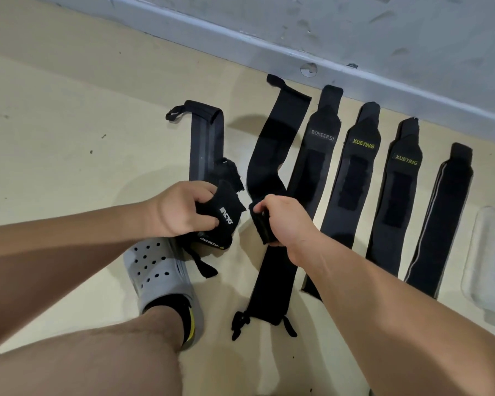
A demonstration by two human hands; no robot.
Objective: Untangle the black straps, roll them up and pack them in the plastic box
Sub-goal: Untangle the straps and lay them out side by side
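Note:
Several black straps lie side by side on the beige floor. My left hand (183,208) grips the printed end of one black strap (225,212), whose long part (205,144) runs away toward the wall. My right hand (286,221) pinches the middle of a plain black strap (272,275) that bends at my fingers, one half reaching up to the wall and the other trailing toward me. To the right lie flat a BOKEERSI strap (320,138), two XUEYING straps (360,155) (403,178) and a grey-edged strap (443,212). The clear plastic box (489,267) sits at the far right edge.
My left foot in a grey perforated clog (157,270) stands just below my left hand, with a strap end lying beside it. A grey wall and skirting (355,52) run along the far side of the straps. Bare beige floor (55,124) stretches to the left.

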